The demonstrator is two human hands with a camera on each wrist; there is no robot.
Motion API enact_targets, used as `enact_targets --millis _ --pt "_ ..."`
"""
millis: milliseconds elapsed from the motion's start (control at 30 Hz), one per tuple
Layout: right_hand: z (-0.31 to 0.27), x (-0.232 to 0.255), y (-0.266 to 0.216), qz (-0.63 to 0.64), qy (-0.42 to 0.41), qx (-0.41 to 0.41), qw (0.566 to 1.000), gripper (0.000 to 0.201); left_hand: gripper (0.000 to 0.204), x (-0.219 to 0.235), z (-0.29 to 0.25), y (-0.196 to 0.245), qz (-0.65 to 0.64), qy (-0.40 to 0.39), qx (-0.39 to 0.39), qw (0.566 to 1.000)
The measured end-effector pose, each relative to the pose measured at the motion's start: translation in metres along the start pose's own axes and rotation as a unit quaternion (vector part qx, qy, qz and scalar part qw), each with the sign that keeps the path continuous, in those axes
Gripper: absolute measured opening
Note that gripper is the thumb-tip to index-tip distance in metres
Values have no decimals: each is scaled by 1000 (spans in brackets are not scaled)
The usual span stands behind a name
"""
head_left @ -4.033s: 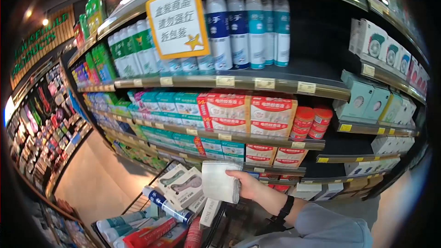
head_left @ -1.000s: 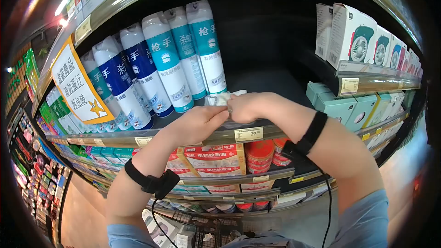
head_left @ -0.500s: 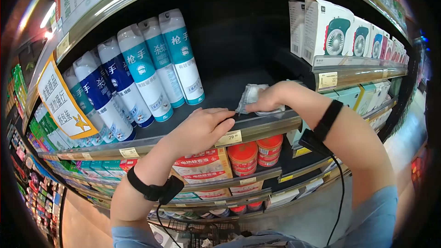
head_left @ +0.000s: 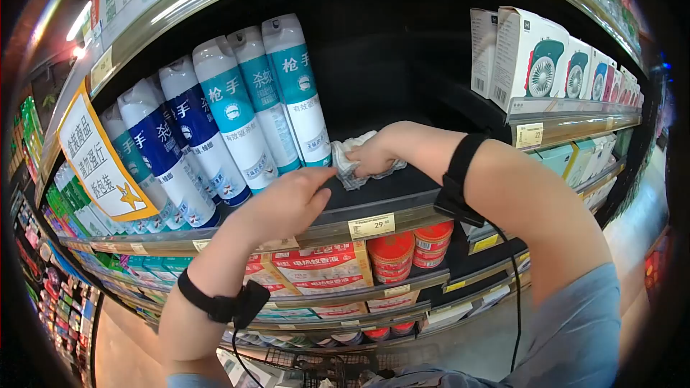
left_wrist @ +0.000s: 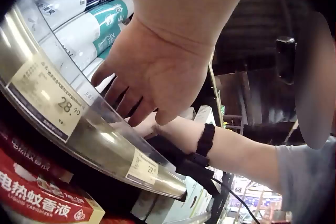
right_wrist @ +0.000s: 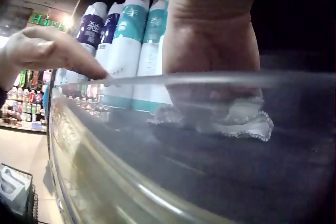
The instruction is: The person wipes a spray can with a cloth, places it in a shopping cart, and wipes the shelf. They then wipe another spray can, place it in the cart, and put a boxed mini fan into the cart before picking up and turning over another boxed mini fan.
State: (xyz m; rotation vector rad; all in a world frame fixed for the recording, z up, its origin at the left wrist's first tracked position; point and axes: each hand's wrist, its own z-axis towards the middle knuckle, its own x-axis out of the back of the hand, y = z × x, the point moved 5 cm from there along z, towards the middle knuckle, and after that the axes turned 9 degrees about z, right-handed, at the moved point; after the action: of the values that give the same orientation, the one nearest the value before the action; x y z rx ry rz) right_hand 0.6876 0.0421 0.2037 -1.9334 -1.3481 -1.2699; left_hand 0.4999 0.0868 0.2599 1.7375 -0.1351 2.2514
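My right hand (head_left: 377, 152) grips a crumpled white cloth (head_left: 348, 168) and presses it on the dark shelf board (head_left: 417, 185), right beside the base of the nearest teal-and-white spray can (head_left: 298, 90). In the right wrist view the cloth (right_wrist: 251, 124) bunches out under the palm, its edge stitched, seen through the clear shelf lip (right_wrist: 294, 79). My left hand (head_left: 291, 205) is at the shelf's front edge with its fingers extended and holds nothing. The left wrist view shows that hand (left_wrist: 157, 69) with its fingers spread near the lip, in front of the cans.
Navy-and-white spray cans (head_left: 162, 144) stand farther left, behind an orange-framed sign (head_left: 104, 154). Boxed small fans (head_left: 535, 61) line a shelf at right. Below are red-and-white boxes (head_left: 323, 267) and red tubs (head_left: 392, 255). Price tags (head_left: 371, 225) run along the shelf edge.
The cloth was held up folded before the shelf; later both hands were at it on the board. My right hand wiped it rightward, then back left to the cans. The left hand has let go.
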Motion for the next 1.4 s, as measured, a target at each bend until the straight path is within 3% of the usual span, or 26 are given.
enact_targets --millis 67,133,200,300,367,433,533,567,633,667,733,833,967,1000,1033,1100,1167,1300,1367,1400 --pt "-40 -1 8 30 -11 -57 998 56 44 -9 23 -11 28 -73 16 997" --pt "-55 -11 27 47 -19 -90 995 53 45 -21 53 -16 61 -92 -15 994" --pt "-54 -33 58 4 -102 -153 983 45 46 -24 79 -5 96 -112 -46 988" --pt "-100 -35 42 1 -84 -109 991 41 49 -29 111 22 124 -150 -67 979" --pt "-147 -23 15 96 -4 -160 982 48 49 -32 126 44 96 -147 -122 977" --pt "-157 -32 25 192 29 -137 971 49 56 -38 131 66 7 -203 -160 966" --pt "-205 -44 15 237 172 -72 954 44 64 -79 144 69 -3 -203 -213 956" --pt "-212 -53 12 220 123 -94 963 45 64 -73 135 81 20 -276 -144 950" --pt "-218 -79 6 211 224 -51 950 48 62 -83 140 77 5 -279 -206 938" --pt "-218 -84 4 210 223 -50 951 48 62 -87 146 74 5 -278 -206 938" --pt "-219 -85 1 184 288 -35 939 52 60 -89 155 77 107 -264 -273 919" --pt "-210 -89 5 144 342 -33 928 56 60 -90 175 81 165 -313 -206 912" --pt "-198 -97 8 121 403 -71 905 59 62 -103 215 73 179 -318 -228 903" --pt "-200 -95 7 127 394 -78 907 61 64 -100 224 68 181 -336 -191 904" --pt "-201 -96 7 132 384 -85 910 62 65 -115 244 48 186 -343 -169 905" --pt "-201 -98 8 116 421 -71 897 64 63 -122 265 14 178 -315 -55 931" --pt "-200 -98 11 117 432 -81 891 64 63 -170 311 -64 231 -335 -71 911" --pt "-200 -99 13 134 437 -69 887 68 49 -135 278 -45 310 -353 -18 883" --pt "-199 -99 13 140 430 -66 889 68 56 -108 238 -32 350 -452 6 820" --pt "-199 -98 13 142 424 -65 892 69 52 -112 232 -36 319 -417 -74 848"
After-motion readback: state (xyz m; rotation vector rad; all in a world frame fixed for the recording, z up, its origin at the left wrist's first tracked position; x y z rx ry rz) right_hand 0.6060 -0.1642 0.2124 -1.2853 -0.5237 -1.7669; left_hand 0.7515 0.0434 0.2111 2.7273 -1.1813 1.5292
